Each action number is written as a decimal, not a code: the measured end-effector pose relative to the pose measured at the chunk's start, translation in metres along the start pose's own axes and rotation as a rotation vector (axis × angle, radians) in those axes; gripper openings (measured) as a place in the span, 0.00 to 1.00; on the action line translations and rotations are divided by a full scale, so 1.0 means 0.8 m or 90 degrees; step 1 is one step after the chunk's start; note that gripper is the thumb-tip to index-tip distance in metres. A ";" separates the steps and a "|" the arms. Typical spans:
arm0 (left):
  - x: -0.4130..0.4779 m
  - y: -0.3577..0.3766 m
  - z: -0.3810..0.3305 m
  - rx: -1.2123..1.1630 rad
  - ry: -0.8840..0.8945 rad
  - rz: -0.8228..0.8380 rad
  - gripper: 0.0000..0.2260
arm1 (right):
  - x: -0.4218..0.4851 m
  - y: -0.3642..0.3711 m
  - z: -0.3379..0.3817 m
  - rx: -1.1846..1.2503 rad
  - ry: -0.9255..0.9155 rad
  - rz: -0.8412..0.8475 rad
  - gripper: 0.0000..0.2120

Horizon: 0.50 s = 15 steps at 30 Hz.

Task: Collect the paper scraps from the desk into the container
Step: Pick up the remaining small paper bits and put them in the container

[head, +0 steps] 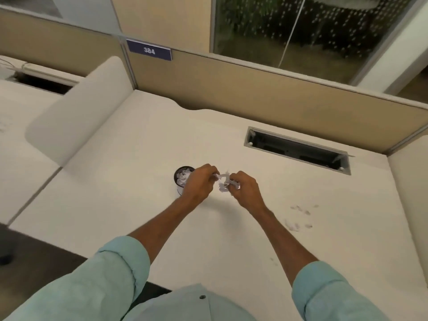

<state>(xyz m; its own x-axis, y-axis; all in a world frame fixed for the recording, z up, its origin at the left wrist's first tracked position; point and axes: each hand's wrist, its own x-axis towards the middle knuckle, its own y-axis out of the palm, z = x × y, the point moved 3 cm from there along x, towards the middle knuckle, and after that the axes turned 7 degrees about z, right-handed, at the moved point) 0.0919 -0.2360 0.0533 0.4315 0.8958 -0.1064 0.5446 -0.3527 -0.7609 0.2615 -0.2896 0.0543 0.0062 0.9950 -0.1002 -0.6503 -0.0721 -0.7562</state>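
My left hand [199,184]: curled narrow, fingers pinching one end of a crumpled bunch of paper scraps [224,183]; it sits just in front of the container, covering part of its right side.
My right hand [243,189]: also closed tight, gripping the other end of the same bunch plus a few bits tucked under the fingers.
Held paper: up off the desk, between my two hands, just right of the container's mouth.
Container [181,179]: small dark cup with a pale lower wall, standing upright on the desk [139,181], touching or just behind my left hand; white scraps already show inside, close to the rim.
Done so far: I judge a good share is collected, since the cup looks well filled.
Left to do: drop this bunch in, then fetch the loose scraps [298,216] lying to the right and nearer me, well apart from the cup; a couple of faint specks [274,261] lie nearer still.
Open room: bare surface all around my hands, nothing between the cup and the leftover bits.
Edges: cable slot [297,150] open at far right, the fabric partition [254,86] beyond it, a white divider [76,110] at left; the desk's near edge runs below my forearms.
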 end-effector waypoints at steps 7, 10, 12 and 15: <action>-0.011 -0.072 0.072 0.013 -0.126 -0.062 0.06 | 0.075 0.042 0.088 -0.020 -0.088 0.065 0.05; -0.009 -0.080 0.083 0.019 -0.148 -0.041 0.04 | 0.092 0.057 0.108 -0.033 -0.090 0.095 0.06; -0.007 -0.079 0.088 0.015 -0.145 -0.022 0.04 | 0.098 0.065 0.116 -0.051 -0.086 0.121 0.07; -0.007 -0.076 0.096 -0.009 -0.140 -0.009 0.06 | 0.103 0.073 0.119 -0.072 -0.079 0.157 0.08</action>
<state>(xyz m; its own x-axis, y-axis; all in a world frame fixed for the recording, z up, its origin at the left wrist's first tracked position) 0.0008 -0.1987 0.0512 0.2569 0.9376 -0.2343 0.5597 -0.3420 -0.7548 0.1511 -0.2055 0.0635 -0.2395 0.9468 -0.2149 -0.5323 -0.3132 -0.7865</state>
